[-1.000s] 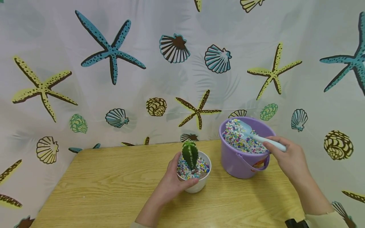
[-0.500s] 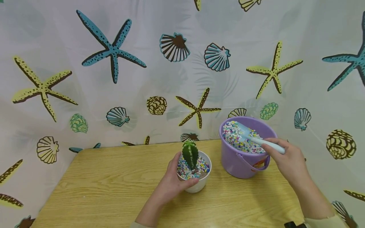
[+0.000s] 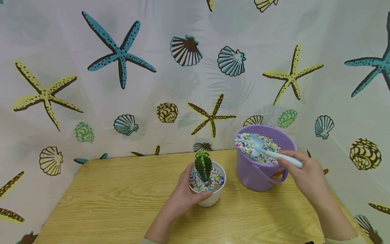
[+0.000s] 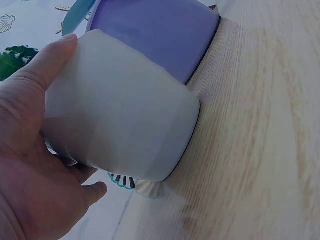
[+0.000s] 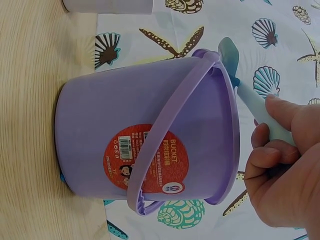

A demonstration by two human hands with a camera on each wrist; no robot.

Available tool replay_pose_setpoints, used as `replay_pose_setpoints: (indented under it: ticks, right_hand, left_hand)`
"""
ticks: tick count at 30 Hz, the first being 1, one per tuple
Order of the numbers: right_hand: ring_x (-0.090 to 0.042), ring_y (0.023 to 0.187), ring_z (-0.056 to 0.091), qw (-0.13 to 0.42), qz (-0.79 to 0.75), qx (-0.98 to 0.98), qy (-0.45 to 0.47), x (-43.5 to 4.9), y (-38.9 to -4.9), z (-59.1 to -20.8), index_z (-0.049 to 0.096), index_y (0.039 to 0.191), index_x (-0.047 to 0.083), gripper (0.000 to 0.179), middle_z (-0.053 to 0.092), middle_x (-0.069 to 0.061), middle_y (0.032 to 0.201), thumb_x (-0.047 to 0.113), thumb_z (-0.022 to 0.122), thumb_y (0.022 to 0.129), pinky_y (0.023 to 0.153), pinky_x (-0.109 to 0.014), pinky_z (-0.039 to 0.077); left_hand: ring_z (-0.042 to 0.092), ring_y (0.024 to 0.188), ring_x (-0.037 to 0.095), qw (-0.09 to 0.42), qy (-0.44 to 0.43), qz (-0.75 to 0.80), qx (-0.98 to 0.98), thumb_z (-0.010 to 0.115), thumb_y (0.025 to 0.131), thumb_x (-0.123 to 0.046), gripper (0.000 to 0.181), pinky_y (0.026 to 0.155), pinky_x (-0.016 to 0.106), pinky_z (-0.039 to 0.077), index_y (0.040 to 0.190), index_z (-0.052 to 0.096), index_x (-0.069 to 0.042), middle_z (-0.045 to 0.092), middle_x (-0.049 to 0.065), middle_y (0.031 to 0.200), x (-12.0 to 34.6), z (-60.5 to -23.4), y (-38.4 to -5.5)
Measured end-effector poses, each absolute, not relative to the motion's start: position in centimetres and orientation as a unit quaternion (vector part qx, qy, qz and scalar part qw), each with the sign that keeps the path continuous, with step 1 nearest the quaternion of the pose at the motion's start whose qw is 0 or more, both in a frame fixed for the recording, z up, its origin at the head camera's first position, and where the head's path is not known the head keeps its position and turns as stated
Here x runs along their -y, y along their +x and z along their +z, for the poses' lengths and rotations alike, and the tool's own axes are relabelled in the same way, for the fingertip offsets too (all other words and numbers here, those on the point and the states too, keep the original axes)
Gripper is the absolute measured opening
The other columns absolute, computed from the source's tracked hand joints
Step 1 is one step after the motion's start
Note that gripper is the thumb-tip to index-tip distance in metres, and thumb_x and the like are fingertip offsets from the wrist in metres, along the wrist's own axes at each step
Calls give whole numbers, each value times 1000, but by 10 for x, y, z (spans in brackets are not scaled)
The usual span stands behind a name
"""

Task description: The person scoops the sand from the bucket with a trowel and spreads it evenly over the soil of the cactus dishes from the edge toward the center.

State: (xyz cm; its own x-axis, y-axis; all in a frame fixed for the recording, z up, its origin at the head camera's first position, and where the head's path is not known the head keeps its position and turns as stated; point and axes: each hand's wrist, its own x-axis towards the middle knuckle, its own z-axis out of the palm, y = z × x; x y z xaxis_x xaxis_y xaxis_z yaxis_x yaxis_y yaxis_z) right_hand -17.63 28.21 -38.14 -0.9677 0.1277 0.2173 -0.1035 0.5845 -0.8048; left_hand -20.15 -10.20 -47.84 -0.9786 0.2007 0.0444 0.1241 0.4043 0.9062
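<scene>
The table (image 3: 122,193) has a yellowish wood-grain top, its streaks running mostly left to right. A white pot (image 3: 210,200) stands upright on it, a little right of the middle. Farther back and to the right, towards the far edge, a purple bucket (image 3: 251,174) also stands upright, near the pot but not touching it. A tiny pale speck (image 3: 89,210) shows on the near left part. A small blue spot (image 5: 62,177) shows at the bucket's foot; whether it belongs to the bucket or lies on the wood, I can't tell.
</scene>
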Motion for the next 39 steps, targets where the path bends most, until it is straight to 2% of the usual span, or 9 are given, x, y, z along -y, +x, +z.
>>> replay_pose_setpoints:
  ticks: [6,12,23,31,36,39]
  right_hand:
    - [-13,56,39,120,453,883,-5,-280,-176,-381,76,141,15,50,62,-10,93,51,74,106,46,-30,38]
    - [-14,63,43,115,458,881,1,-278,-174,-382,75,143,13,51,69,-13,110,49,75,106,50,-31,40]
    - [-22,78,50,112,442,890,9,-276,-177,-383,78,136,15,48,71,-14,121,51,76,105,57,-32,44]
    - [-16,72,50,126,460,879,29,-272,-178,-387,80,132,14,36,74,-9,108,37,80,105,54,-30,43]
    - [-13,81,67,112,480,869,38,-269,-176,-389,79,132,11,34,78,-10,111,33,79,106,59,-28,48]
    - [-12,91,75,95,491,865,35,-268,-175,-390,78,135,11,37,79,-11,116,34,78,106,67,-27,54]
  left_hand:
    - [41,153,50,32,98,534,-839,97,86,-46,125,123,69,35,177,18,-14,26,25,175,102,-478,-202]
    - [40,154,50,34,98,532,-840,97,86,-47,125,122,70,35,177,17,-15,24,24,176,101,-476,-202]
    - [39,154,49,33,93,538,-837,97,86,-45,125,123,69,34,177,18,-14,25,24,176,99,-476,-205]
    - [38,155,50,30,93,538,-837,98,86,-44,125,124,69,33,177,18,-12,26,25,175,100,-476,-205]
    - [40,154,49,28,92,537,-838,98,86,-43,125,124,68,33,177,18,-12,27,26,174,99,-475,-204]
    - [40,154,49,28,90,536,-839,98,86,-43,125,124,68,33,177,18,-13,27,25,174,99,-475,-205]
